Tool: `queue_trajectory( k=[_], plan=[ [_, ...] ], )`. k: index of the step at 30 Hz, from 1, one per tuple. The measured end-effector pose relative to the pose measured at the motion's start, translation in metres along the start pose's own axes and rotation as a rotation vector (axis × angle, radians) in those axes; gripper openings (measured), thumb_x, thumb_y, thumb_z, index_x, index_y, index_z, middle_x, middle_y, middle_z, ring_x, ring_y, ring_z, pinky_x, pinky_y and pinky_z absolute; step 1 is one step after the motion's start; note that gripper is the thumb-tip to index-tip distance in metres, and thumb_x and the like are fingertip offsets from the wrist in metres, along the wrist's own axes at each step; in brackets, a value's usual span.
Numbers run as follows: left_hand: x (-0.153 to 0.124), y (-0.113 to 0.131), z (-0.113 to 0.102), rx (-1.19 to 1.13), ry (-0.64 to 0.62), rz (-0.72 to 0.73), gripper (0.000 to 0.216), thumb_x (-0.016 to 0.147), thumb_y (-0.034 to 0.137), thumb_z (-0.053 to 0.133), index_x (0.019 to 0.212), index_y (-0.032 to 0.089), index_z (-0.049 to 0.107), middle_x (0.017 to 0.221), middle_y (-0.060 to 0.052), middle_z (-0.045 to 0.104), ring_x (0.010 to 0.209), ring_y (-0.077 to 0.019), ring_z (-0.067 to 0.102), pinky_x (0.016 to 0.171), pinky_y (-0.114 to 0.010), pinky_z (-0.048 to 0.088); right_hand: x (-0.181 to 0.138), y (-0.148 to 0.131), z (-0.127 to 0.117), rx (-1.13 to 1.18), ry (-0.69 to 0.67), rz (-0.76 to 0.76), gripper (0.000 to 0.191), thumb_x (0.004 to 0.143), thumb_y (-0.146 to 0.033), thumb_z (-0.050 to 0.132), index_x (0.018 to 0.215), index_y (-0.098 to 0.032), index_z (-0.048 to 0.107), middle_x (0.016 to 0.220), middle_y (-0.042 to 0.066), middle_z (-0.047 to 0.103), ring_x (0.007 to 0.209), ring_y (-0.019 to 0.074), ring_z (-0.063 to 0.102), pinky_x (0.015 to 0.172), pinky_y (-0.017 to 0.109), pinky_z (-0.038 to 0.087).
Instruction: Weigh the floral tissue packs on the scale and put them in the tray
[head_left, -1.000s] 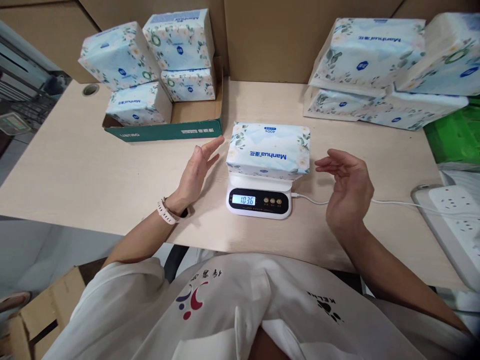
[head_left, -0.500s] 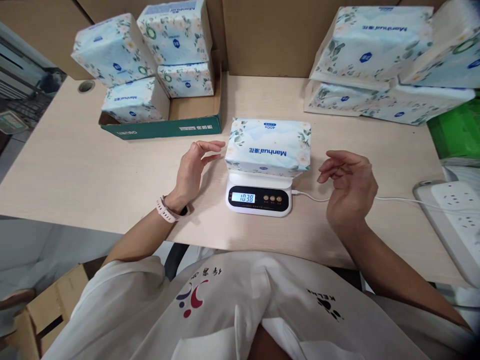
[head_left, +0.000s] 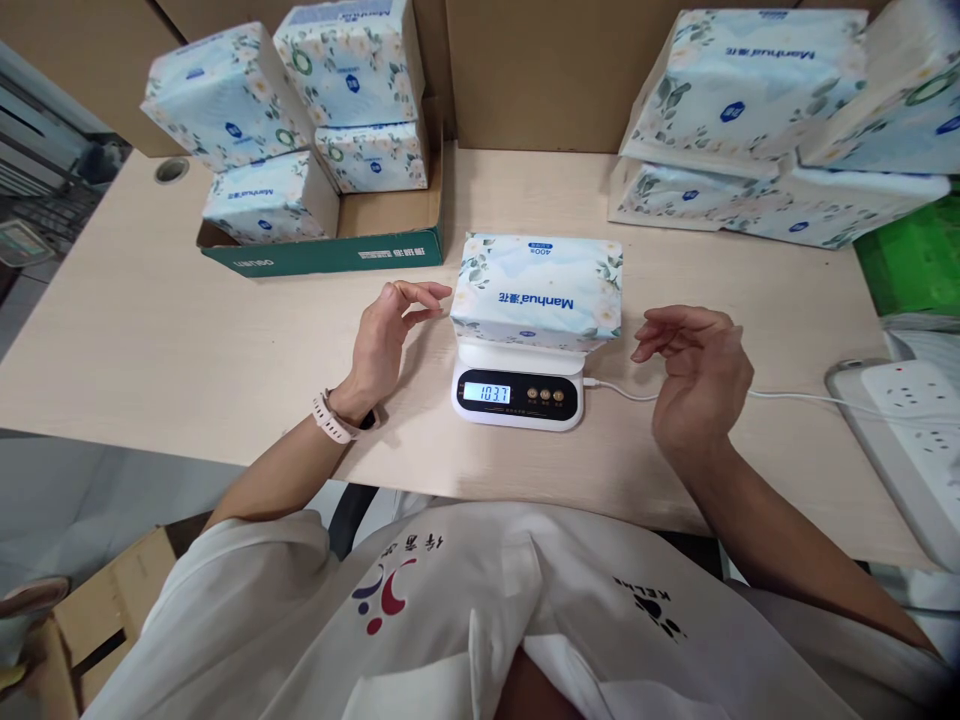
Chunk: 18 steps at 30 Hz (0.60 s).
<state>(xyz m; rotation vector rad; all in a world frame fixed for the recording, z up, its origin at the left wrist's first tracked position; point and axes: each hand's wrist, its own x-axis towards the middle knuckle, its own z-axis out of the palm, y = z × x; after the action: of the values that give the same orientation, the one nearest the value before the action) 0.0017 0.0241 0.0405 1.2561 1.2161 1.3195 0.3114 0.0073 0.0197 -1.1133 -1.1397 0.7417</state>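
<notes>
A pack of tissues (head_left: 537,290), pale blue with a flower print, rests on a white digital kitchen scale (head_left: 517,415). The scale's lit display (head_left: 487,393) reads 103.7. My left hand (head_left: 386,335) lies on its edge just left of the pack, fingers open and tips close to its side; whether they touch it I cannot tell. To the right of the pack, my right hand (head_left: 697,375) is held apart from it, fingers loosely curled and holding nothing. A white cable (head_left: 630,395) leaves the scale's right side and passes behind my right hand.
Several tissue packs (head_left: 352,75) are stacked in a green cardboard tray (head_left: 322,258) at back left. More tissue packs (head_left: 742,95) stand at back right, beside a green item (head_left: 911,255). A white power strip (head_left: 911,420) lies at the table's right edge. Cardboard (head_left: 532,75) lines the back.
The display has gone from 103.8 to 103.7. My right hand has shifted very slightly; my left hand and the pack have stayed in place.
</notes>
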Motion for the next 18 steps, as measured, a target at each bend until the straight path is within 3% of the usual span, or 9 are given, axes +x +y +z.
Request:
queue_trajectory(
  k=[11,18],
  plan=[
    [0.0000,-0.0010,0.0001,-0.014,-0.015,0.021,0.075,0.103,0.091,0.043,0.080,0.026,0.072,0.112,-0.012,0.083,0.124,-0.0324,0.074,0.109,-0.050,0.058,-0.0005,-0.0064,-0.0003,0.001,-0.031,-0.025,0.066,0.109,-0.072,0.049,0.082,-0.020,0.079,0.086,0.006,0.070,0.069,0.0166,0.061,0.068,0.039,0.047],
    [0.0004,-0.0005,0.0018,-0.011,0.004,0.008,0.077,0.102,0.092,0.041,0.075,0.025,0.068,0.105,-0.012,0.081,0.114,-0.0307,0.075,0.103,-0.049,0.059,-0.0002,-0.0037,0.0000,0.019,-0.044,-0.023,0.065,0.109,-0.073,0.051,0.084,-0.020,0.078,0.088,0.006,0.071,0.071,0.0167,0.063,0.071,0.040,0.047]
  ],
)
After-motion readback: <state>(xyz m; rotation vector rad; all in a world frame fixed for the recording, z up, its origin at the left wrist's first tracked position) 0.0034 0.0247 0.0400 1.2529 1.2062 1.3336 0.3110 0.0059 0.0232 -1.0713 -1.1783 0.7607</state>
